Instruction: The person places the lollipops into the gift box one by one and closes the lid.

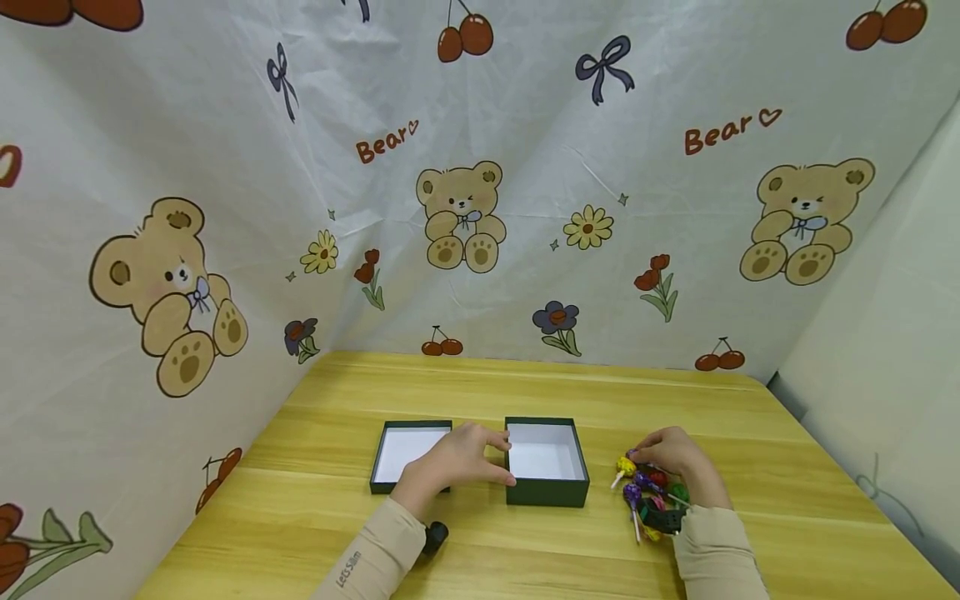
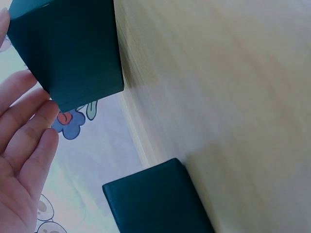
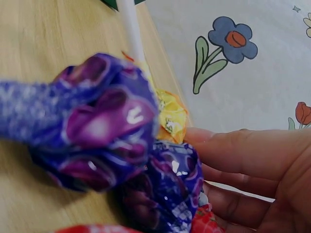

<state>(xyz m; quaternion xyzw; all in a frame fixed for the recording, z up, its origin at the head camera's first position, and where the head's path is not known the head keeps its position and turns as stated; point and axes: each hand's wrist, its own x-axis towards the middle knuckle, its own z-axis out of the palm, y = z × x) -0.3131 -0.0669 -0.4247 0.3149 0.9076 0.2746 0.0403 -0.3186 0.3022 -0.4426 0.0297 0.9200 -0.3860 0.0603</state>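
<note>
My left hand (image 1: 468, 454) is at the left wall of a dark green open box (image 1: 547, 492) with a white inside. Its thumb and fingers are spread apart, fingertips right at the wall; in the left wrist view the fingers (image 2: 36, 116) lie along the box's edge. Over a small pile of wrapped lollipops, my right hand (image 1: 675, 454) pinches a purple lollipop (image 3: 167, 184) at its wrapper. A yellow lollipop (image 3: 172, 116) lies right against those fingertips. Another purple lollipop (image 3: 107, 121) looms in front, hiding part of the pile.
Left of the box lies its shallow lid (image 1: 405, 454), white inside up, partly covered by my left hand. A wooden table (image 1: 480, 550) carries everything. A bear-print cloth (image 1: 525, 317) hangs behind and along the left side.
</note>
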